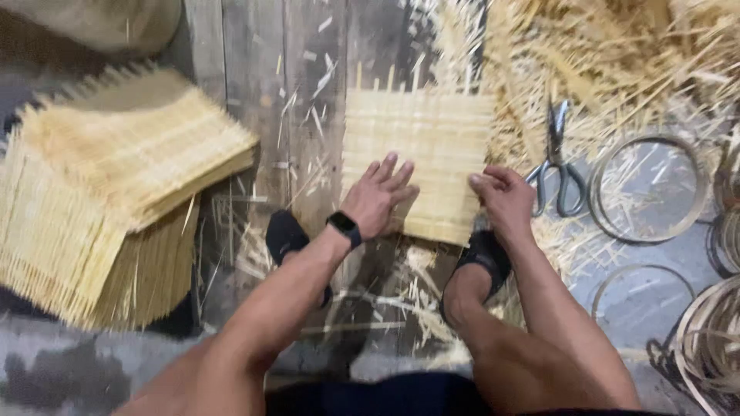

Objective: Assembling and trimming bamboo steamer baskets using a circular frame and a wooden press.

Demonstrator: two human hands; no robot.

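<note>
A person crouched on a wooden floor [254,69] presses the left hand [375,196], fingers spread flat in a released grip, onto a square woven bamboo mat [420,146], while the right hand [502,199] pinches the mat's right edge in a clenched grip; scissors [556,158] lie just beside it, a stack of finished mats [116,177] to the left, bamboo hoops [647,189] right
</note>
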